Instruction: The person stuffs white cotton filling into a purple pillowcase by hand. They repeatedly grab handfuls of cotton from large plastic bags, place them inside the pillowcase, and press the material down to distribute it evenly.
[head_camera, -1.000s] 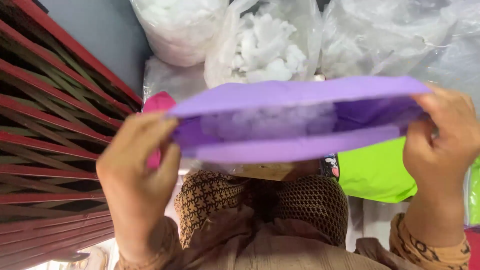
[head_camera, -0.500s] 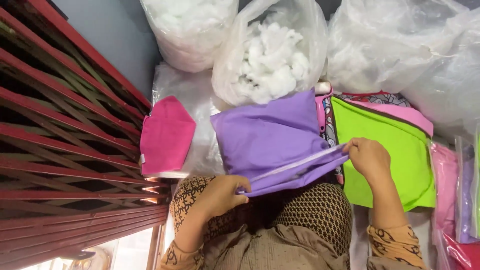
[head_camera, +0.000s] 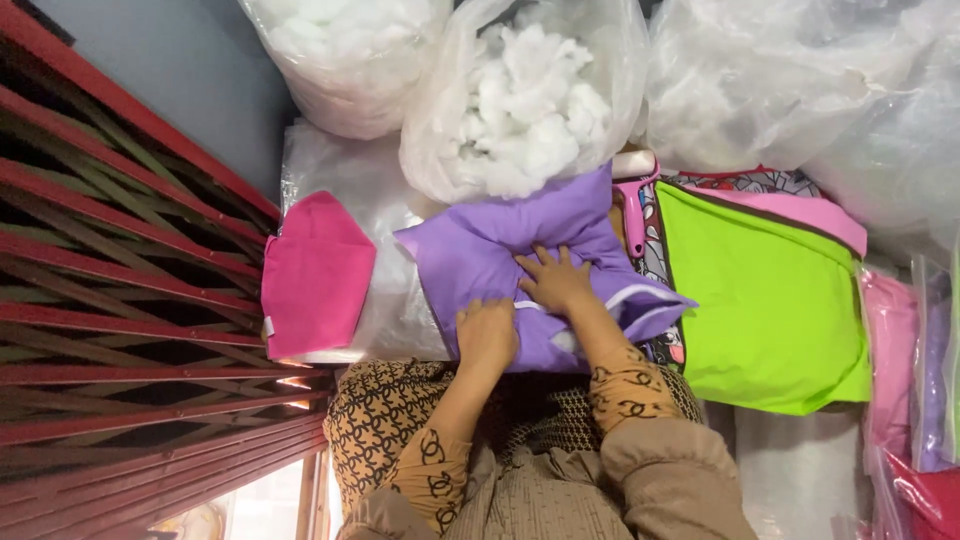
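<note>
A purple pillow cover (head_camera: 490, 250), partly stuffed, lies on my lap and against a clear plastic sheet. My left hand (head_camera: 487, 335) rests on its near edge with the fingers curled into the fabric. Just beyond it, my right hand (head_camera: 555, 280) lies flat on the cover's middle with the fingers spread, pressing down. A white line, probably the zip, runs along the cover's right side (head_camera: 625, 298).
A clear bag of white stuffing (head_camera: 530, 110) stands just behind the cover, with more bags (head_camera: 340, 60) beside it. A pink cover (head_camera: 312, 275) lies to the left, by a red folding gate (head_camera: 120, 300). Lime green (head_camera: 770, 300) and pink fabrics lie to the right.
The cover was held up stretched open between both hands, then lowered onto my lap. Both hands now rest on top of it, close together.
</note>
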